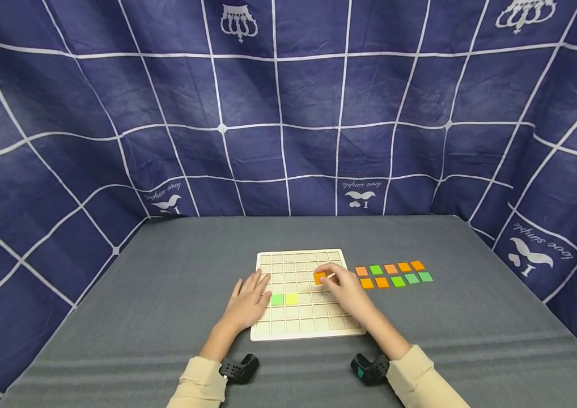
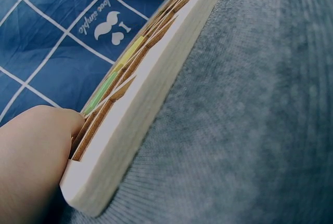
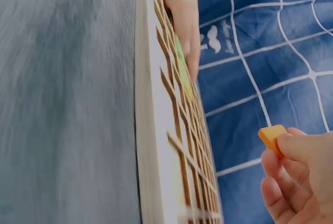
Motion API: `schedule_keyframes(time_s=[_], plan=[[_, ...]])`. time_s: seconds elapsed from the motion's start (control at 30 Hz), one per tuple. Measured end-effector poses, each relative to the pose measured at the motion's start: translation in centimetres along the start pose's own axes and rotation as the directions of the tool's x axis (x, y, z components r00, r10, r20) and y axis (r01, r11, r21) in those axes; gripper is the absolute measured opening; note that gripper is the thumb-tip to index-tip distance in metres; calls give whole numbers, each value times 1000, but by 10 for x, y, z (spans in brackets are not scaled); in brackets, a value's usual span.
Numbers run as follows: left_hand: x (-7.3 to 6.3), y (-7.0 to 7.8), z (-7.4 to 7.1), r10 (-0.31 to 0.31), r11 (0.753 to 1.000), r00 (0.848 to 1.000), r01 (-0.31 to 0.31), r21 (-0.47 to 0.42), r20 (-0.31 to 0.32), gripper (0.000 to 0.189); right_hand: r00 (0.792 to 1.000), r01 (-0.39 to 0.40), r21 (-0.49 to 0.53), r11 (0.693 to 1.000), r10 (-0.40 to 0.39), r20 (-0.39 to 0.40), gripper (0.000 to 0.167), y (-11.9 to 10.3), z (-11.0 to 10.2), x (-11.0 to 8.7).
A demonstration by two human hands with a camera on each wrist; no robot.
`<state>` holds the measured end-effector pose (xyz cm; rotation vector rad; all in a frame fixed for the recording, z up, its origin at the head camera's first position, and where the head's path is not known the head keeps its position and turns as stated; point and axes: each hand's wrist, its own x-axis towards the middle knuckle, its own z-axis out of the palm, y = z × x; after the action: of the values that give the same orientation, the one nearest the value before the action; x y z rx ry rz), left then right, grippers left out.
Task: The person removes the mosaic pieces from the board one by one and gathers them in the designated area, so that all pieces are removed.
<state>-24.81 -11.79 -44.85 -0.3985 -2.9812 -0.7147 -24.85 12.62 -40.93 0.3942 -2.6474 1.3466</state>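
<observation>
A pale wooden grid board (image 1: 314, 335) lies on the table, its square cells divided by thin raised ridges. My left hand (image 1: 247, 303) rests flat with spread fingers over the board's left edge. Beside those fingers a green tile (image 1: 278, 299) and a yellow tile (image 1: 292, 298) sit in neighbouring cells. Between thumb and fingertips, my right hand (image 1: 349, 292) pinches an orange square tile (image 1: 319, 277) above the board's right half. The right wrist view shows that orange tile (image 3: 271, 134) held up clear of the grid.
Right of the board, two rows of loose tiles lie on the grey cloth (image 1: 191, 272): orange tiles (image 1: 382, 282), bright green tiles (image 1: 398, 281) and teal-green tiles (image 1: 425, 276). A dark blue curtain with white lines (image 1: 309, 147) hangs behind and around the table.
</observation>
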Motion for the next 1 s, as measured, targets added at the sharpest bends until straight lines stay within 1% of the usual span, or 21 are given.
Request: schedule_keyframes(time_s=[0.1, 0.23, 0.4, 0.5, 0.63, 0.77, 0.87, 1.0], plan=[[1, 0, -1, 4, 1000, 1000, -4, 4, -3, 49, 1000, -18, -16, 1000, 17, -23, 17, 6, -15, -1], [1, 1, -1, 5, 1000, 1000, -5, 9, 6, 50, 999, -45, -67, 997, 43, -31, 17, 22, -33, -9], [0, 1, -1, 17, 1000, 1000, -17, 11, 11, 49, 991, -131, -110, 985, 126, -54, 20, 44, -51, -21], [0, 1, -2, 15, 1000, 1000, -15, 12, 9, 49, 986, -162, -128, 979, 153, -71, 20, 54, -59, -27], [0, 0, -1, 1, 1000, 1000, -2, 16, 13, 49, 983, -180, -134, 975, 175, -45, 21, 65, -65, -34], [-1, 0, 0, 4, 1000, 1000, -4, 15, 13, 49, 981, -192, -137, 972, 192, -14, 22, 71, -66, -37], [-1, 1, -1, 12, 1000, 1000, -12, 8, 11, 49, 982, -188, -149, 971, 188, -18, 22, 73, -65, -37], [-1, 0, -1, 16, 1000, 1000, -16, 9, 0, 48, 988, -154, -189, 970, 152, -28, 21, 73, -65, -37]])
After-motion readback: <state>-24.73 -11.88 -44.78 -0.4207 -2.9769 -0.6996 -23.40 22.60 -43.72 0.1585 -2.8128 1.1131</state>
